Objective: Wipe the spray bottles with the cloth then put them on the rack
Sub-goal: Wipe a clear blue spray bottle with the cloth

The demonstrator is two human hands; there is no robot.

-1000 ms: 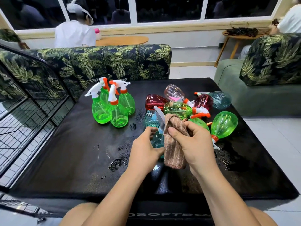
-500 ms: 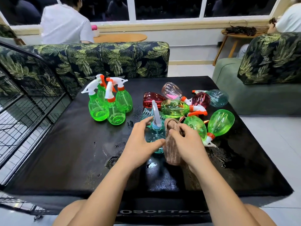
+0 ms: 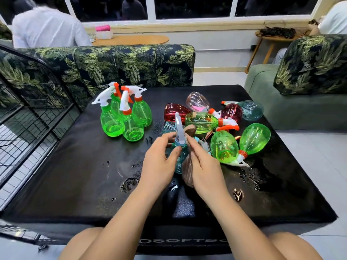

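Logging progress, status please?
Left hand grips teal bottle. Right hand wipes it with brown cloth. Rack left, path open.

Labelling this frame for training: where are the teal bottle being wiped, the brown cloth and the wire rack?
teal bottle (image 3: 179,156), head view, body.
brown cloth (image 3: 187,171), head view, hanging fold.
wire rack (image 3: 28,117), head view, mesh shelf.

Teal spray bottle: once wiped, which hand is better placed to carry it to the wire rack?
Probably the left hand: it already grips the teal spray bottle, and the wire rack stands on that side. The right hand holds the cloth.
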